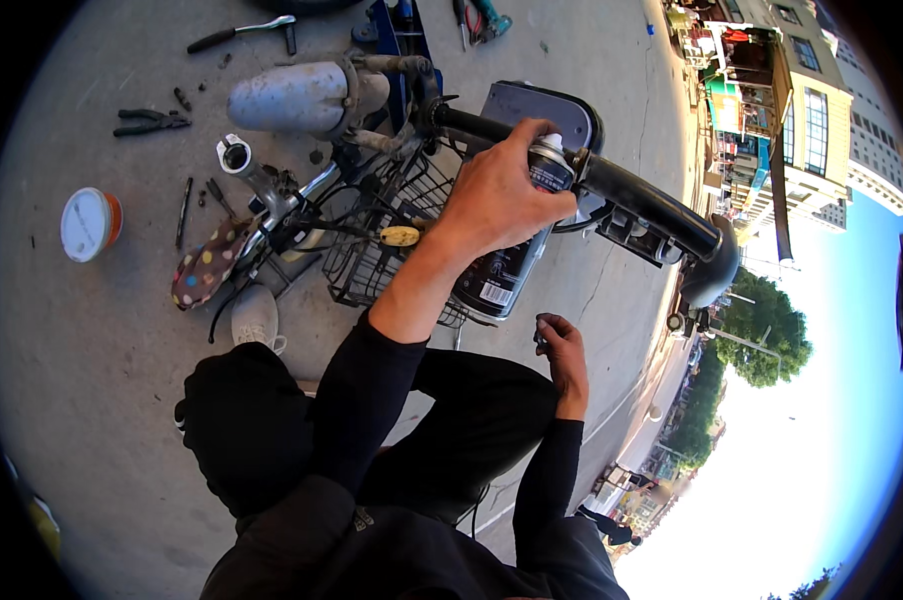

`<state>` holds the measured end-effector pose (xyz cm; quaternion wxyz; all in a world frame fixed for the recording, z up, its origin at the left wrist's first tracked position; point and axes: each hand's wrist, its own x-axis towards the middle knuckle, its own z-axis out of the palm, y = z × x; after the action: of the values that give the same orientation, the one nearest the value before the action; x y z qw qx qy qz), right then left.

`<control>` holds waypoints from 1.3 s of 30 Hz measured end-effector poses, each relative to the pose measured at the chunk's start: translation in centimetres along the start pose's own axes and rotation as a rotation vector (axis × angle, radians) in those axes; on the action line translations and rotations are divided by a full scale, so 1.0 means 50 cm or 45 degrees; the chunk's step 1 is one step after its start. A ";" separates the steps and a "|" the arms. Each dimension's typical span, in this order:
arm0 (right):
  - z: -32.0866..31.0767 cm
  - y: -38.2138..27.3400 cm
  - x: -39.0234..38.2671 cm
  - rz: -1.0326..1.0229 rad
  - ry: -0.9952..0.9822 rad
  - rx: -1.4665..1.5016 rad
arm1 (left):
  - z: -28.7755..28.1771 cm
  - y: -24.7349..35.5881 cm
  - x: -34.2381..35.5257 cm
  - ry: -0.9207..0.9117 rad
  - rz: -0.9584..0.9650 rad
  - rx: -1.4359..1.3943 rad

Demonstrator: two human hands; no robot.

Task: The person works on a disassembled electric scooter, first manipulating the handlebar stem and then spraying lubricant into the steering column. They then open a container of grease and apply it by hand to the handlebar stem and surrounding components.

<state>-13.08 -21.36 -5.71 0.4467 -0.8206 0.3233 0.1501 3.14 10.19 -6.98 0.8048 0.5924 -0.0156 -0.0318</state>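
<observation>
My left hand (497, 195) is wrapped round a black aerosol spray can (494, 285), its fingers and thumb near the white nozzle. The nozzle end lies close beside the thick black tube (647, 195) of a bicycle frame. Lower and to the right, over my knee, my right hand (567, 358) is closed, with a small dark object (542, 338) at its fingertips that is too small to name. Left of the can are a black wire basket (357, 265) and the bicycle's handlebar (282, 205), with a polka-dot cover (210, 265) at one end.
Pliers (152, 122), a ratchet wrench (240, 33) and a white-lidded orange tub (87, 224) lie on the concrete at left. A grey mudguard (292, 97) and a fork (412, 95) are beyond the basket. Tools (480, 20) sit at the top. Buildings and a street appear at right.
</observation>
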 end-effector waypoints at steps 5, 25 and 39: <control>-0.004 0.003 0.000 0.011 -0.008 0.001 | 0.005 0.003 -0.004 0.013 0.015 0.086; -0.004 0.003 -0.001 -0.041 -0.008 -0.032 | 0.076 -0.043 -0.063 0.260 0.142 0.117; -0.029 0.030 -0.008 -0.070 -0.009 0.009 | 0.090 -0.041 -0.066 0.400 0.306 0.186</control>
<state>-14.44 -22.96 -5.63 0.4545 -0.8271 0.2998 0.1395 -0.50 5.51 -7.57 0.7504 0.6407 0.0373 0.1583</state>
